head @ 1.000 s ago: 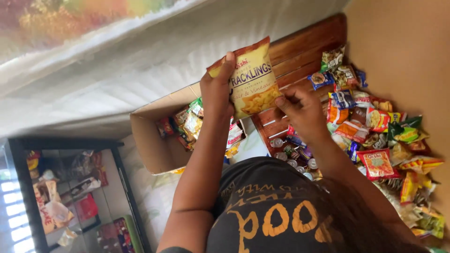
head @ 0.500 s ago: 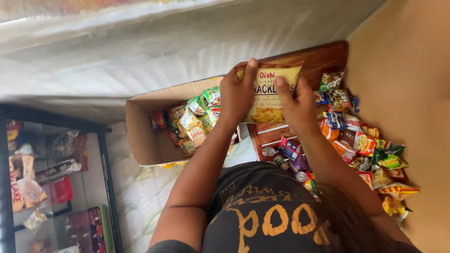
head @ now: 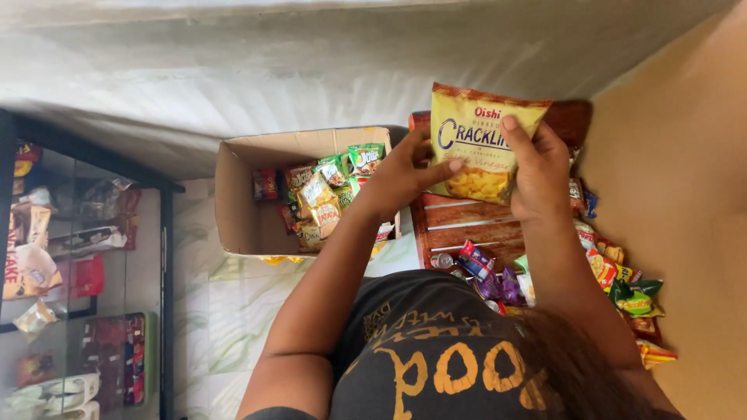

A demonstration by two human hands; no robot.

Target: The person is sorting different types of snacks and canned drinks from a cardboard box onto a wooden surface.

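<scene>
- Both hands are raised in front of the chest and closed on one yellow snack bag (head: 476, 144): the left hand (head: 398, 177) grips its left edge, thumb stretched across the front, and the right hand (head: 538, 173) clamps its right edge, forefinger lying up over the top corner.
- The bag sits upright between the two hands, above a slatted wooden bench (head: 467, 227) and clear of everything below.
- It looks light and puffed with air, its film smooth and probably slippery. The contents are likely brittle, so a squeeze on the belly would crush them. The crimped seams at the sides and top seem the firmest places to pinch.
- Its front is yellow with dark lettering, a small red mark near the top and a picture of pale golden pieces low down.
- Just left of the left hand stands an open cardboard box (head: 236, 204), holding green, red and yellow packets (head: 327, 190) packed upright.
- Below the right hand, sachets in purple, blue and silver (head: 486, 272) lie on the bench.
- Further right, more packets in orange, green and red (head: 629, 295) trail along a tan surface.
- Far left of both hands, a dark-framed glass cabinet (head: 85, 257) shows red and white packages on its shelves.
</scene>
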